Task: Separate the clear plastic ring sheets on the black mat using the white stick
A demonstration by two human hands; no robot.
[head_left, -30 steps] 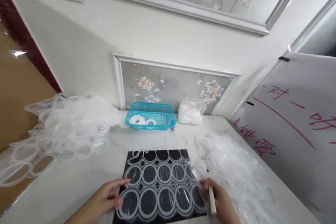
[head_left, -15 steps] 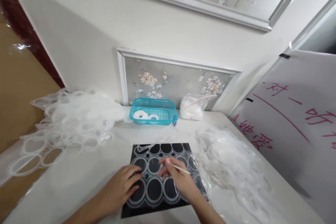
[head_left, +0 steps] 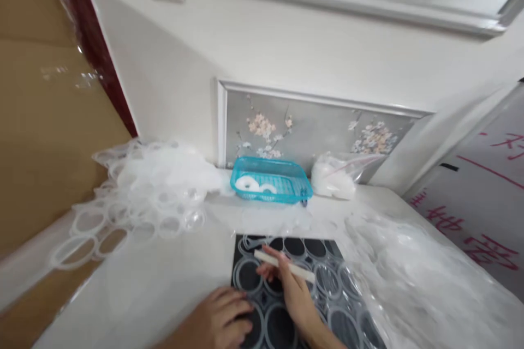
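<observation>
A black board (head_left: 241, 248) lies on the white table, covered by a clear sheet with rows of pale rings (head_left: 280, 324). My right hand (head_left: 292, 286) is closed on a slim white stick (head_left: 303, 272), held tilted over the middle of the sheet. Near the board's left edge rests my left hand (head_left: 227, 316), fingers apart and holding nothing, its fingertips on the sheet. A few thin loose ring strips (head_left: 251, 241) show at the sheet's far left corner.
Behind the board stands a turquoise basket (head_left: 271, 198) with white ring stacks (head_left: 248, 182) inside. Beside it sits a clear bag of white pieces (head_left: 333, 177). Piles of ring-holed sheet lie left (head_left: 164, 180) and right (head_left: 429, 267). A whiteboard (head_left: 487, 191) leans at right.
The view has swung left, so everything sits further right in it. The stick, seen edge-on before, now shows its broad face and points toward the far left.
</observation>
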